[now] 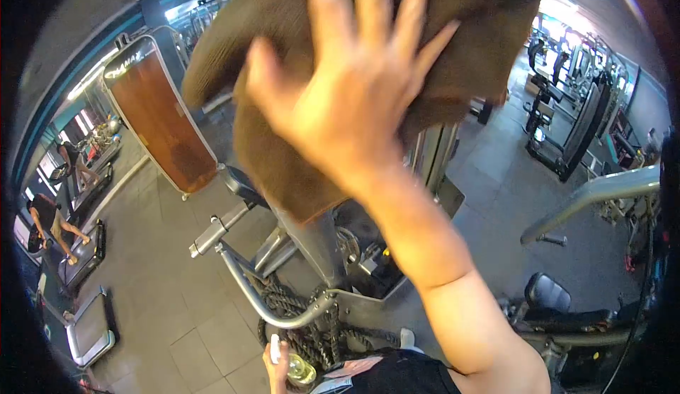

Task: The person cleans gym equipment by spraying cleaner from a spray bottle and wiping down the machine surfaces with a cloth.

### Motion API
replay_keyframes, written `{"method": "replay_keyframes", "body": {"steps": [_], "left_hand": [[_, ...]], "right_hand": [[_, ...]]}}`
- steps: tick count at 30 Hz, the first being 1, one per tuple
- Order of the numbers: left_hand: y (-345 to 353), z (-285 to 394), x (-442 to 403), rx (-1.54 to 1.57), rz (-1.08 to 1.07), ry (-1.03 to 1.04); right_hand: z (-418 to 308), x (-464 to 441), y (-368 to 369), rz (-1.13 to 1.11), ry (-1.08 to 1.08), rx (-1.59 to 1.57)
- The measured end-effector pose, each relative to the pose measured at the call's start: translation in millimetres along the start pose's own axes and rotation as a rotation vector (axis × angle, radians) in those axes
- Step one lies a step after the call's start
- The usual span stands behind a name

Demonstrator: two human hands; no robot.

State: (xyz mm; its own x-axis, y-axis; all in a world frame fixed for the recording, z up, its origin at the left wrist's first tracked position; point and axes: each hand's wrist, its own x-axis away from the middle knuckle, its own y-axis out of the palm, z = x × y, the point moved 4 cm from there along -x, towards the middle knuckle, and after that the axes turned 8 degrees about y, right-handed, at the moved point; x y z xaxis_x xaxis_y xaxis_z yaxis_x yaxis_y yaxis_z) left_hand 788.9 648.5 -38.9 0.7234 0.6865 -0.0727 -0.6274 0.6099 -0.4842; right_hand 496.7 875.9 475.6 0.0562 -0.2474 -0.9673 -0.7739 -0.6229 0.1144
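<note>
The right hand (pixel 347 110), open with fingers spread, lies nearer the brown cloth (pixel 482 47), which extends toward nine and two o'clock. The left hand (pixel 279 370), near seven, grips a bottle (pixel 302 371).

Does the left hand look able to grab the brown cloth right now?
Probably not: the left hand is low and holding the spray bottle, while the brown cloth is up high behind the right hand.

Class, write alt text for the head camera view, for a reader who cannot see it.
A right hand spreads across a large brown cloth in front of a gym machine, while the left hand holds a spray bottle of yellowish liquid. Black ropes are heaped below, beside the machine.
</note>
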Motion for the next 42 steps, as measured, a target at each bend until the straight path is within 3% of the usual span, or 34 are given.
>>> {"method": "replay_keyframes", "body": {"steps": [2,4,6,8,9,12,14,17,21,23,28,32,37,39,42], "left_hand": [[-11.5,-6.2,-1.1,-0.03,0.001,0.013],[-11.6,-26.9,-2.5,0.023,0.059,0.03],[-16.8,-6.2,4.6,0.117,0.032,0.007],[-22.2,16.8,13.2,0.177,0.039,-0.016],[-29.3,17.6,20.4,0.221,0.007,-0.066],[-47.7,18.7,38.8,0.138,0.037,-0.155],[-65.9,11.6,39.6,0.132,0.072,-0.157],[-90.3,-0.2,33.2,0.182,0.103,-0.178],[-131.6,-18.3,14.2,0.054,-0.025,-0.125],[-134.7,-15.1,13.7,0.046,0.07,-0.148],[-132.5,-3.4,15.4,0.068,0.083,-0.116],[-134.0,-2.7,26.0,0.115,0.055,-0.234],[-122.1,4.1,36.2,0.063,0.12,-0.37],[-119.1,7.5,26.5,0.038,0.002,-0.335],[-99.9,18.4,23.5,0.053,0.082,-0.315]], "right_hand": [[-10.0,63.8,0.5,-0.174,0.078,-0.131],[-17.7,167.1,17.2,-0.13,0.138,-0.318],[-11.7,265.7,25.4,-0.218,0.3,-0.326],[-0.5,275.2,13.3,-0.395,0.391,-0.343],[2.3,246.3,14.7,-0.288,0.444,-0.444],[7.9,164.5,34.2,-0.449,1.132,-1.36],[9.0,161.3,26.7,-0.327,0.751,-0.849],[11.3,209.2,25.1,-0.345,0.754,-0.696],[3.1,340.8,-6.8,-0.4,1.053,-0.803],[-9.4,371.3,-16.8,-0.493,1.115,-0.803],[9.4,290.0,32.7,-0.569,0.819,-0.747],[47.6,218.8,65.9,-0.529,0.667,-0.68],[58.7,268.0,44.5,-0.427,0.84,-0.68],[50.7,314.5,23.2,-0.416,0.974,-0.692],[39.6,360.6,-8.4,-0.435,1.162,-0.703]]}}
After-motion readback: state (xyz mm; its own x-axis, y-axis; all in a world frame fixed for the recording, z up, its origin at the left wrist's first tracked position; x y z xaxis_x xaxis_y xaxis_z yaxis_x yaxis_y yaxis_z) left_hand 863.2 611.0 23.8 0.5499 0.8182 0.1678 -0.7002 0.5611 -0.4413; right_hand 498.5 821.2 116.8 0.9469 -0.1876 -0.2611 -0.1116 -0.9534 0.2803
